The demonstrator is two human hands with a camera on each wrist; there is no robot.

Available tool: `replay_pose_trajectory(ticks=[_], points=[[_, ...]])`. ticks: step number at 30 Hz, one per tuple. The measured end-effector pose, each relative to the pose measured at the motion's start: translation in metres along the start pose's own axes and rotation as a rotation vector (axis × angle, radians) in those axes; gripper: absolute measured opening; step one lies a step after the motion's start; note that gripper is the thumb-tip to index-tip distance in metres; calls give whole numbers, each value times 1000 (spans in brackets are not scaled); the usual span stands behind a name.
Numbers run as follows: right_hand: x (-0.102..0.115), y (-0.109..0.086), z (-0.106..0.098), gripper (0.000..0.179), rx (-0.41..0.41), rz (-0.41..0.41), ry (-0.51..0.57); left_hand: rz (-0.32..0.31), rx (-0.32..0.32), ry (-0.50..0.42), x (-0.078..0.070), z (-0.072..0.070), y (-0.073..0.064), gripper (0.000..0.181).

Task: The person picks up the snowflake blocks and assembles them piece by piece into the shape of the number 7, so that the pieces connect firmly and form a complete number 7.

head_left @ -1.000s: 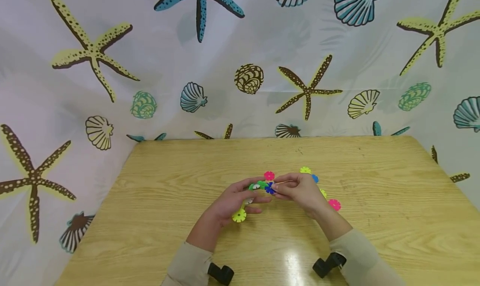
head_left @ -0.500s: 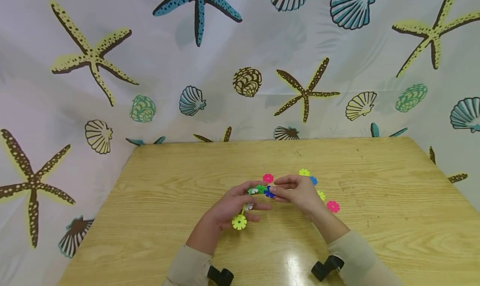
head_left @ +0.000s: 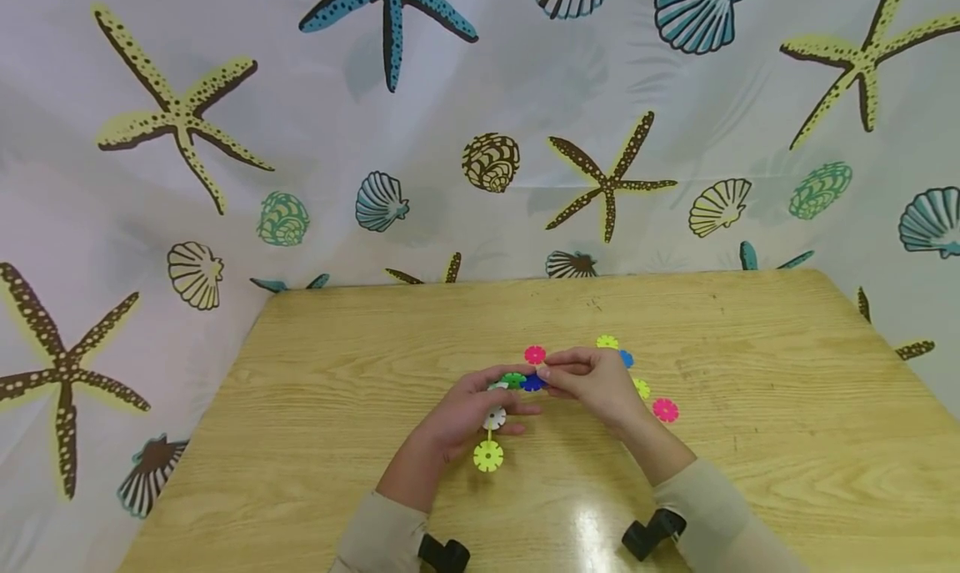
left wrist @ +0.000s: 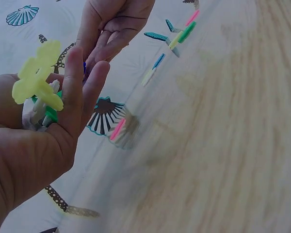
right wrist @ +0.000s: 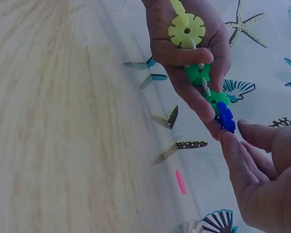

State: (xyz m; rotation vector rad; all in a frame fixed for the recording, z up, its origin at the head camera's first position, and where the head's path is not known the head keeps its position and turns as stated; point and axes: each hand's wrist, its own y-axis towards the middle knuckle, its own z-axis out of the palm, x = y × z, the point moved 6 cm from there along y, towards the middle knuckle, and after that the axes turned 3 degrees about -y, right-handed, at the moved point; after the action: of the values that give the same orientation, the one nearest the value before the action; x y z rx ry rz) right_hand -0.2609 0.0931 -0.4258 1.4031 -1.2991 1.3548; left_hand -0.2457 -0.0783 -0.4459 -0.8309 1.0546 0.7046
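My left hand [head_left: 471, 406] holds a chain of notched plastic flower discs between its thumb and fingers. A yellow disc [head_left: 488, 456] hangs at the near end, joined to more yellow and a white disc [head_left: 493, 417]. Beyond them come green discs [right wrist: 217, 101] with white ones between, partly hidden by the fingers. At the far end sits a dark blue disc [right wrist: 225, 116], fitted against a green one. The thumb and fingertips of my right hand [head_left: 596, 383] pinch the blue disc's edge. In the left wrist view the yellow end [left wrist: 38, 80] shows in front of the palm.
Loose discs lie on the wooden table [head_left: 337, 439]: a pink one [head_left: 535, 354] behind the hands, and yellow [head_left: 607, 342], blue [head_left: 626, 359] and pink [head_left: 666, 409] ones beside the right hand. A shell-patterned cloth [head_left: 420, 139] hangs behind the table.
The chain has turned in my hands: its yellow end hangs lower and nearer, the white disc shows more fully, and the dark blue disc lies flatter. Both hands stay nearly in place.
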Motion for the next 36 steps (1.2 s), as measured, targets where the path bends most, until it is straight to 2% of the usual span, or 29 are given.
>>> replay_pose_trajectory(ticks=[6,12,17,24,36], points=[[0,2,4,39,34,0,31,5,-31,5,1,-6,-1,43],[-2,8,1,40,43,7,44,11,-58,11,-2,-6,2,40],[0,13,-1,40,52,1,7,3,-73,7,-5,-7,1,38],[1,24,-1,37,55,-1,-33,-11,-54,7,-3,-10,-2,41],[-1,34,4,38,39,-12,-164,-11,-74,18,-3,-12,-5,41]])
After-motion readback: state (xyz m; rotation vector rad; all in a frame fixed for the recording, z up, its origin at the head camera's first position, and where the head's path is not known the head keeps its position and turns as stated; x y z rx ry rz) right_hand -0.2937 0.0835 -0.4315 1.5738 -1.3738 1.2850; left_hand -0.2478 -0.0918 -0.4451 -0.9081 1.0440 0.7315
